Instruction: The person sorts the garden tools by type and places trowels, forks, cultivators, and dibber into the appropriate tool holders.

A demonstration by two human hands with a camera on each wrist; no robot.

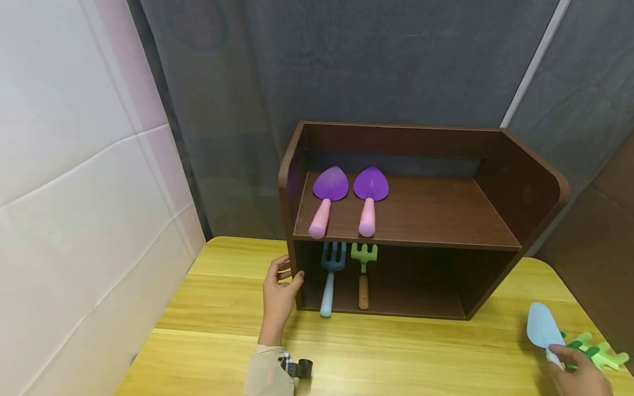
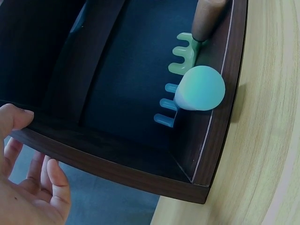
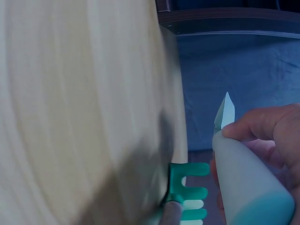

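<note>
My left hand (image 1: 279, 297) holds the left side panel of a dark brown two-level shelf (image 1: 431, 209), thumb at the front edge and fingers outside. Between the thumb and fingers of my right hand (image 1: 581, 377) is the handle of a light blue trowel (image 1: 543, 324), raised at the table's right side. Close beneath it lie green hand forks (image 1: 601, 352), partly hidden by the hand. On the upper level are two purple trowels with pink handles, a left one (image 1: 331, 184) and a right one (image 1: 371, 184). Below them lie a blue fork (image 1: 328, 291) and a green fork (image 1: 364, 280) with a wooden handle.
The shelf stands on a yellow wood-grain table (image 1: 208, 330). Behind it hangs a dark grey curtain (image 1: 396, 60), with a white cloth wall (image 1: 74, 165) at left and a brown surface (image 1: 614, 220) at right. The right wrist view shows the table's edge close to the forks.
</note>
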